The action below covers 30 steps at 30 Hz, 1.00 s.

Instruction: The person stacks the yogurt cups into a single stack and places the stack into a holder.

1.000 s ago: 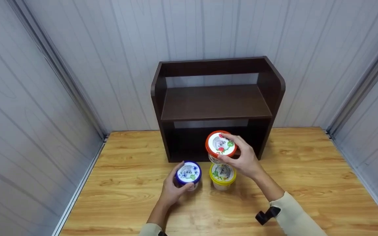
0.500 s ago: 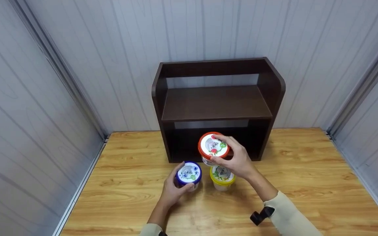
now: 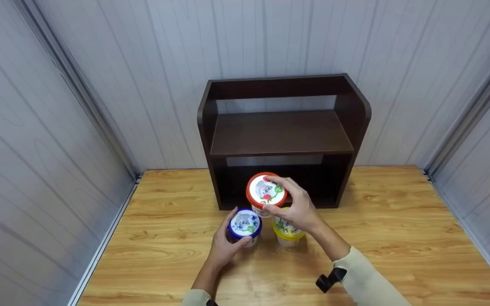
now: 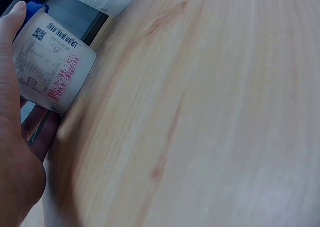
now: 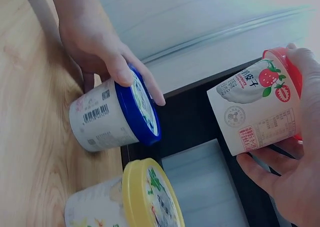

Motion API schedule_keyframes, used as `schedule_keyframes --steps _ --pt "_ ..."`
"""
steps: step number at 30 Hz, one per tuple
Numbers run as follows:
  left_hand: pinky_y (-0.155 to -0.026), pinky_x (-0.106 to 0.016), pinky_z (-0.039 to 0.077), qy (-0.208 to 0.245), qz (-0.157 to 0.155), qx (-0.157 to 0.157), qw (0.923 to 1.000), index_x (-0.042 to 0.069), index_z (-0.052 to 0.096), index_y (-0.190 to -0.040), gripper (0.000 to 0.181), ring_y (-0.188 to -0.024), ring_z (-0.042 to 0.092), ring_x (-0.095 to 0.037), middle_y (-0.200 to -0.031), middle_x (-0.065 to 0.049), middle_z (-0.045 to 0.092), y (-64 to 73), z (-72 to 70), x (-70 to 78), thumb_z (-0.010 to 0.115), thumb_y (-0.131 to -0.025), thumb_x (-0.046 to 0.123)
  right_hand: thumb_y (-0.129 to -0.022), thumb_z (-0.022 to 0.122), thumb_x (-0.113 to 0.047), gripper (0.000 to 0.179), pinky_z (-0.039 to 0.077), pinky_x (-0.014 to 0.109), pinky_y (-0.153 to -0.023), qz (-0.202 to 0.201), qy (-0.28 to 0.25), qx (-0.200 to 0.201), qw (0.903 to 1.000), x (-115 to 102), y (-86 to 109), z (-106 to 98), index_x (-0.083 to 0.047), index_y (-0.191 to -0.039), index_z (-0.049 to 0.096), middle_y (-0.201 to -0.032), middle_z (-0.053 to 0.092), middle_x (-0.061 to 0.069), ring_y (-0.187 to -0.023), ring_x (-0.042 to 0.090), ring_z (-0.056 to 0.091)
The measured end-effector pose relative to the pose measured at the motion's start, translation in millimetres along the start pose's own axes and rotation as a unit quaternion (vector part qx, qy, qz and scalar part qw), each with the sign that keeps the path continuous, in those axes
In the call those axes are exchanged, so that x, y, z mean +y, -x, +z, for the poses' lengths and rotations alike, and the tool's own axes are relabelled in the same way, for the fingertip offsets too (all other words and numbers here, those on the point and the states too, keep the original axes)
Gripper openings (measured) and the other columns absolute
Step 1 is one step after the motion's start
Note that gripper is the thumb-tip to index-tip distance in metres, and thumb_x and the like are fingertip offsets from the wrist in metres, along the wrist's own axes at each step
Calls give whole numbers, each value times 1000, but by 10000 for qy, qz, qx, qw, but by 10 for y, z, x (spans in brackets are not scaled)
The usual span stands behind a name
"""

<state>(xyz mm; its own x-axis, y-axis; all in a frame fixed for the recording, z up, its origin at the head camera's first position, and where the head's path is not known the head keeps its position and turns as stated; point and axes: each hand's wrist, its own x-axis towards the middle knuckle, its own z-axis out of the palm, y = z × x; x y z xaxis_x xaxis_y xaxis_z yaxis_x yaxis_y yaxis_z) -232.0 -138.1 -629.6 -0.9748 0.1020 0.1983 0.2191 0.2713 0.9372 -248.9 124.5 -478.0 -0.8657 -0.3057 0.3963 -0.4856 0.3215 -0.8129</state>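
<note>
My right hand [image 3: 296,206] grips a red-lidded paper tub [image 3: 266,190] with strawberries printed on it. It is held up off the table, in front of the shelf unit's lower compartment. In the right wrist view that tub [image 5: 260,102] is tilted, with thumb and fingers around its lid and side. My left hand [image 3: 223,245] curls around a blue-lidded tub [image 3: 245,223] that stands upright on the table; its barcode side shows in the left wrist view. Just right of it stands a yellow-lidded tub [image 3: 287,233], its lid partly hidden by my right hand.
A dark brown two-tier shelf unit [image 3: 281,131] stands at the back of the wooden table [image 3: 164,238], close behind the tubs. Pale panelled walls [image 3: 177,42] enclose the table at the back and both sides.
My right hand has carried the red-lidded tub leftward, from above the yellow-lidded tub to above and behind the blue-lidded one. The left hand and the two standing tubs stay put.
</note>
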Motion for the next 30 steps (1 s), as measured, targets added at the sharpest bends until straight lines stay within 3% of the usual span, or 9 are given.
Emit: schedule_keyframes --steps 7,16,22,30 --pt "-128 -65 45 -31 -16 -94 9999 14 37 -175 100 -155 56 -47 -173 -24 51 21 3 -14 93 -93 25 -93 94 -24 69 59 21 -98 -101 -71 -95 9999 19 20 123 -20 -156 66 -137 69 11 -118 17 65" --pt "-128 -61 47 200 -281 -224 9992 19 38 -172 94 -153 57 -42 -167 -21 56 2 -28 -1 92 -95 26 -92 95 -24 70 60 20 -98 -113 -291 -202 9993 12 5 262 -19 -156 66 -139 68 12 -120 15 65" --pt "-125 -58 50 235 -242 -216 9992 16 39 -171 93 -149 59 -39 -162 -21 59 5 -37 5 91 -94 24 -93 94 -23 71 61 18 -97 -60 -446 -317 9985 60 16 376 -16 -157 65 -139 68 13 -119 11 65" --pt "-127 -62 48 249 -194 -183 9993 10 38 -171 95 -150 58 -43 -162 -25 58 5 -27 -17 91 -93 23 -95 92 -25 71 56 21 -107 159 -547 -459 9973 121 55 491 -19 -159 63 -146 66 11 -128 17 62"
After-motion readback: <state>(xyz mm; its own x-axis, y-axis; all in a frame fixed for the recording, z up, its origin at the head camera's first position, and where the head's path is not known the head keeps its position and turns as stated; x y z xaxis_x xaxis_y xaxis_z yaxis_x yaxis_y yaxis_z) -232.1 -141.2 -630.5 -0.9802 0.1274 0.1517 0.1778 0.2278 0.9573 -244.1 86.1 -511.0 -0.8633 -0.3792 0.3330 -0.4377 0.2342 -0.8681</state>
